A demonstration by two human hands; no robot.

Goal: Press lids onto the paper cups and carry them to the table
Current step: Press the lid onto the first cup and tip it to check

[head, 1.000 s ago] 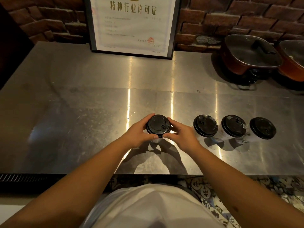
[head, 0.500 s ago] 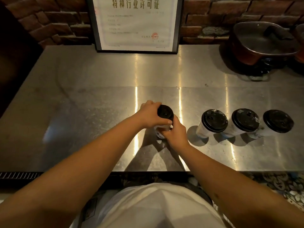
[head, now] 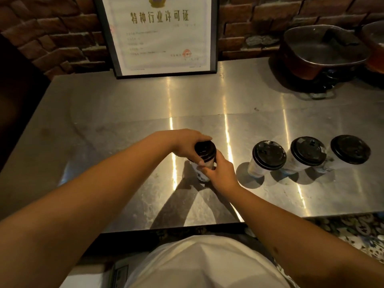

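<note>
My left hand point(head: 185, 145) clamps the lid point(head: 204, 150), right hand point(head: 221, 172) wraps the cup point(head: 202, 170), seemingly tilted, near table point(head: 104, 121) front edge; left half open.

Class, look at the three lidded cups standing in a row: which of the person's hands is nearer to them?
Right. The right hand grips the side of the held cup, beside the row of cups; the left hand sits over its lid, farther away.
</note>
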